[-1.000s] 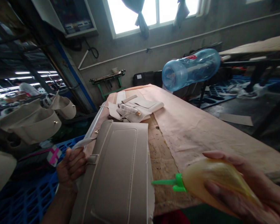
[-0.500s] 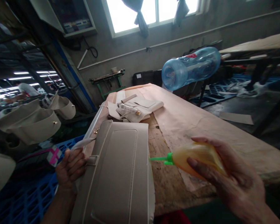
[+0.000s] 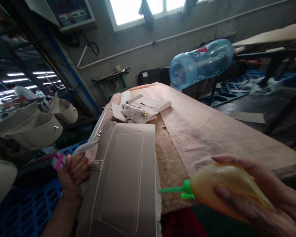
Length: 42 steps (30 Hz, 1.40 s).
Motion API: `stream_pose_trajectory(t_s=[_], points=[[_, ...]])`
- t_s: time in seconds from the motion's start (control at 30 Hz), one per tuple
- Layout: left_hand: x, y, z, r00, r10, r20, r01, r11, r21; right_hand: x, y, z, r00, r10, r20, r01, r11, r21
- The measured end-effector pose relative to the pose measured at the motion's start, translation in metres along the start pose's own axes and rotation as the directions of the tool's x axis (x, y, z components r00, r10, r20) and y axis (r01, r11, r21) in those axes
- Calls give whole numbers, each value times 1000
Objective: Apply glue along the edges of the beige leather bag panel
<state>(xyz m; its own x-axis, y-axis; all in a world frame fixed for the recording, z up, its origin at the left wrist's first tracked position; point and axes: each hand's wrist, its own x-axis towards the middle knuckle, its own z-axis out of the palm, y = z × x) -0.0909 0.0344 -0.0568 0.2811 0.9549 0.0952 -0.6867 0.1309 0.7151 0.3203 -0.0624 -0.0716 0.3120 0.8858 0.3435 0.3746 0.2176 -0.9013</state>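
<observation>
A beige handbag panel (image 3: 123,174) with a stitched outline lies along the near left of the workbench. My left hand (image 3: 75,172) is closed at its left side, gripping the bag's wrapped handle (image 3: 85,148). In my right hand (image 3: 259,194) is a squeeze bottle (image 3: 219,184) of amber liquid, held sideways with fingers and thumb around it. Its green nozzle (image 3: 171,190) points left, the tip at the panel's right edge. Whether liquid is coming out, I cannot tell.
More beige bag pieces (image 3: 144,107) with a gold clasp lie farther up the paper-covered bench (image 3: 199,131). A big blue water bottle (image 3: 201,64) sits beyond its right edge. At left hang several beige bag parts (image 3: 34,131), over a blue plastic pallet (image 3: 39,204).
My right hand has drawn the bottle toward me, and the nozzle tip has slid down along the panel's right edge. My left hand keeps its grip.
</observation>
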Motion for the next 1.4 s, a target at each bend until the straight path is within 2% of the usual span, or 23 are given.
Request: stream_pose_trajectory(t_s=[0.1,0.17,0.3,0.47,0.63,0.73,0.83,1.1,1.23,1.3,1.4], points=[[2,-5,12,966,-2,258,20,998,-66,-7,0,-3,988,150,-18,-150,988,26],[3,-9,21,954,0,301,33,994,-103,-10,1,-6,980,199,-14,-198,979,47],[3,-11,34,924,-19,381,97,978,-185,-14,4,-11,992,123,-11,-123,992,26],[4,-7,35,857,-83,508,144,986,-82,-16,6,-12,988,154,-8,-154,988,33],[4,-7,35,846,-78,527,147,985,-91,-21,4,-10,984,175,-37,-171,980,101],[4,-9,35,807,-66,587,163,980,-114,-27,3,-13,949,314,-24,-308,941,140],[5,-10,34,799,-73,597,173,978,-112,-30,3,-14,899,437,-26,-429,891,147],[5,-9,32,797,-74,600,160,983,-92,-34,1,-5,872,480,-95,-454,867,207],[5,-8,31,802,-65,593,129,989,-66,-39,-1,-4,842,535,-65,-507,827,243],[5,-7,30,801,-69,595,125,991,-53,-39,-1,-4,851,520,-75,-491,838,237],[5,-7,30,804,-82,588,129,991,-37,-34,-1,-2,892,432,-133,-393,887,244]])
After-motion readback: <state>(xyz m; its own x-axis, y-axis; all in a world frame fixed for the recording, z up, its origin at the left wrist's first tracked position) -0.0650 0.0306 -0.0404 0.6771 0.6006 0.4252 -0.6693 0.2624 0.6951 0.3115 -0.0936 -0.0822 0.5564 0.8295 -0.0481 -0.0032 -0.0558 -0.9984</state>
